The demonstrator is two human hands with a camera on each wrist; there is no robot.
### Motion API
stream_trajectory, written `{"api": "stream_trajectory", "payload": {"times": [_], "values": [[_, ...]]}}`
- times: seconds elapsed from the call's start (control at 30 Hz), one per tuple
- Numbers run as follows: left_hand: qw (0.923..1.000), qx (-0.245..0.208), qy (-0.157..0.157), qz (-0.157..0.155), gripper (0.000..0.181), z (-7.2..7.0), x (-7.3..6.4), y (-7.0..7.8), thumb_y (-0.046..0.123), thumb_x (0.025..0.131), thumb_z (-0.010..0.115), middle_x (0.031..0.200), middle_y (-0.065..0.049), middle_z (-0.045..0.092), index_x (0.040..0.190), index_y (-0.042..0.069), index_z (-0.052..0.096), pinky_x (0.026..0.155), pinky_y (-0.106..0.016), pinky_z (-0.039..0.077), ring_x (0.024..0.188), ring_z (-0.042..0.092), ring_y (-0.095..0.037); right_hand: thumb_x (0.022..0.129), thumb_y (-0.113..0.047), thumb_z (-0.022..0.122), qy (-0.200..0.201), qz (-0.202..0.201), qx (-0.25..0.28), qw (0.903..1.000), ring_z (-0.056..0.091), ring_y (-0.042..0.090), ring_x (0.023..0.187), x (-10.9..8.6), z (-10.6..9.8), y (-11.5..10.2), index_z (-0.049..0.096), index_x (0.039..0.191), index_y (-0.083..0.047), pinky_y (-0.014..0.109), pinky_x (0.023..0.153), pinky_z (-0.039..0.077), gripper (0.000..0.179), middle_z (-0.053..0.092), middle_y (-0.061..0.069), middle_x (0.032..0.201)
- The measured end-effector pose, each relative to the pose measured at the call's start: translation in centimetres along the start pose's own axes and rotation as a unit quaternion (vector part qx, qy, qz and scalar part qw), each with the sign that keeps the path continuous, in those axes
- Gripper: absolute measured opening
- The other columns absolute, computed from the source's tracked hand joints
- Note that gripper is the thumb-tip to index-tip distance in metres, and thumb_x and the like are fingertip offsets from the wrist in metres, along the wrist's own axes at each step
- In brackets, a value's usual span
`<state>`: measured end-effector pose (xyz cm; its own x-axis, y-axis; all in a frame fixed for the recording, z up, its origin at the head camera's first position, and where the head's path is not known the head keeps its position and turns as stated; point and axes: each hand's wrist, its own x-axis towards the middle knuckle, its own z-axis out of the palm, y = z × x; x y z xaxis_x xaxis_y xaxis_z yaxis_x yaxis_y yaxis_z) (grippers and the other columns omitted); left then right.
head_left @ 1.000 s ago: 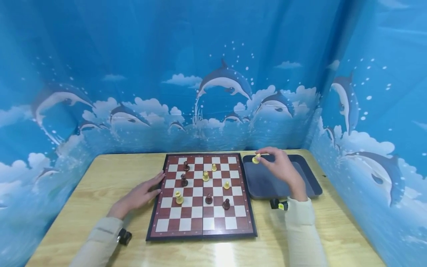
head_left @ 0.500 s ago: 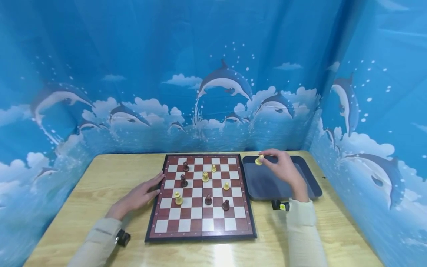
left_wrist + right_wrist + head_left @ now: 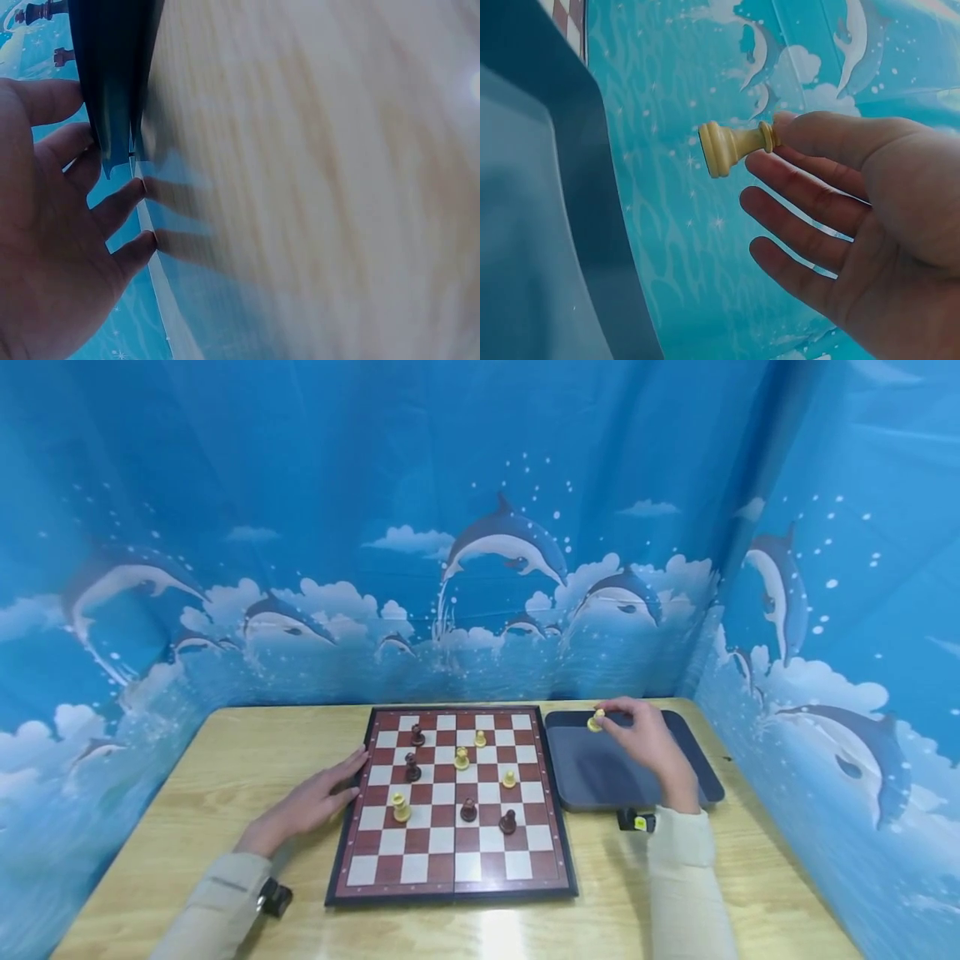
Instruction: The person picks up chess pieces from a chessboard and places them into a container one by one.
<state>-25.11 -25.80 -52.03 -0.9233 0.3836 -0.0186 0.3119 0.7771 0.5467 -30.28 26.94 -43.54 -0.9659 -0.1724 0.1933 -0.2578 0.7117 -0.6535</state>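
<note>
My right hand [image 3: 647, 745] pinches a cream chess piece [image 3: 731, 146] by its top between thumb and fingers, its base hanging free above the dark tray [image 3: 600, 781]. The fingers hide the piece's head, so its kind cannot be told. At the left edge of the chessboard [image 3: 431, 866], my left hand [image 3: 303, 806] rests with fingers stretched, touching the board's side; the left wrist view shows thumb and fingertips against that dark edge [image 3: 112, 90]. Several cream pieces, such as a tall one [image 3: 401, 807], and several dark pieces, such as a pawn-like one [image 3: 508, 821], stand on the squares.
Both board and tray lie on a light wooden table [image 3: 262, 743], the tray just right of the board. A blue dolphin-print curtain [image 3: 337, 485] hangs behind the table and along its right side. Small black devices [image 3: 276, 897] are strapped at both wrists.
My right hand has moved slightly to the right over the tray, carrying the cream chess piece with it. The left hand stays at the board's edge, and the standing pieces keep their squares.
</note>
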Motion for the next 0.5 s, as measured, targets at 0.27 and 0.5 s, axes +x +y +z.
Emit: {"api": "stream_trajectory", "payload": {"times": [0.27,0.5], "values": [[0.9999,-0.001,0.006,0.011,0.061,-0.2,-0.2,0.2,0.031,0.108,0.048,0.168,-0.017,0.019,0.161,0.009,0.027,0.119,-0.065,0.025,0.149,0.026,-0.048,0.101,-0.016,0.064,-0.009,-0.002,-0.018,0.9998,0.062,0.042,0.118,-0.1,-0.4,0.8,0.070,0.123,0.000,0.060,0.099,0.051,0.027,0.069,0.023,0.124],[1.0000,-0.005,0.001,0.003,0.062,-0.1,-0.3,0.1,0.031,0.107,0.049,0.168,-0.016,0.018,0.161,0.010,0.026,0.119,-0.065,0.026,0.150,0.027,-0.047,0.102,-0.015,0.063,-0.026,0.023,-0.031,0.9989,0.061,0.044,0.119,-0.3,-0.3,2.0,0.069,0.122,0.002,0.061,0.098,0.051,0.027,0.068,0.024,0.124]]}}
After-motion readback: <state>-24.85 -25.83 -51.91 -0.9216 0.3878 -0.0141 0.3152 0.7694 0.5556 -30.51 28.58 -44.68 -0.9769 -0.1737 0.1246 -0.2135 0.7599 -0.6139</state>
